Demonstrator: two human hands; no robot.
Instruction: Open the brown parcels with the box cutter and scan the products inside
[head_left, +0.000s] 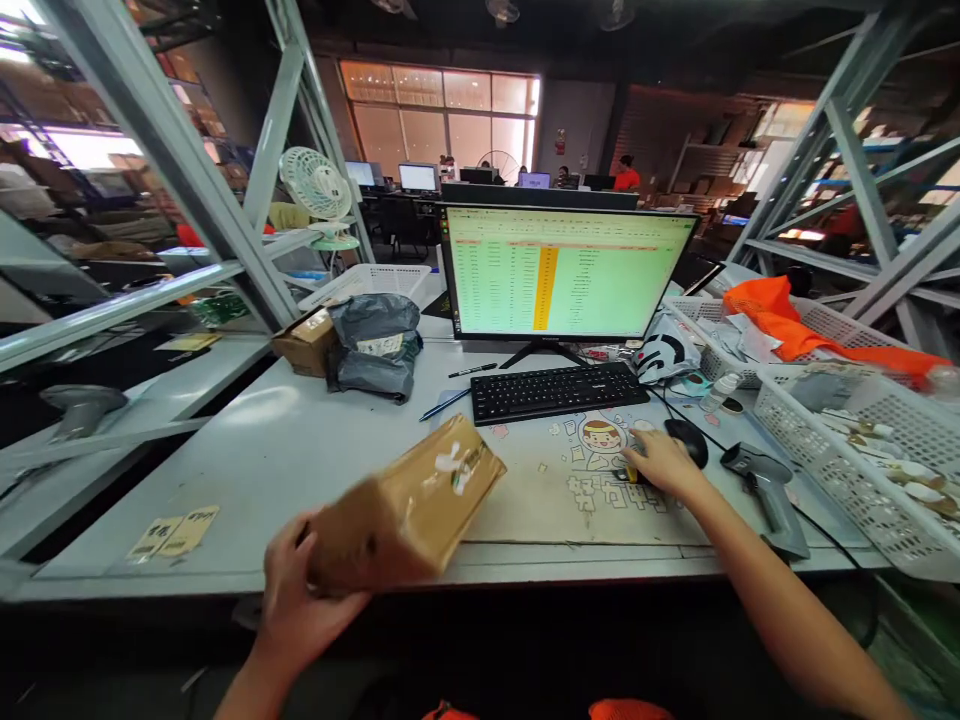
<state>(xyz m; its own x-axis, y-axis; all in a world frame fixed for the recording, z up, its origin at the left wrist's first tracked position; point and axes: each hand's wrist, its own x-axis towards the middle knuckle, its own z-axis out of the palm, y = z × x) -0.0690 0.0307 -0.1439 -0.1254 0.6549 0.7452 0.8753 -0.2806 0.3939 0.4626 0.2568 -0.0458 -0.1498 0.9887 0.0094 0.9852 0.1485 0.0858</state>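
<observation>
Gripping, left hand [304, 600]: has the brown box [409, 505], tilted over the desk [247, 450].
Right hand [664, 462]: fingers at the yellow-and-black item [631, 474] near the mouse [688, 443]; whether grasped, can't tell.

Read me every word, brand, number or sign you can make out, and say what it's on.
Nothing is clear enough to quote.
Monitor: on-screen text too small.
Mat: large Chinese characters, blurred, partly behind the right hand.
Desk labels: blurred.
Grey parcel: label too small.
Box: marks blurred.
</observation>
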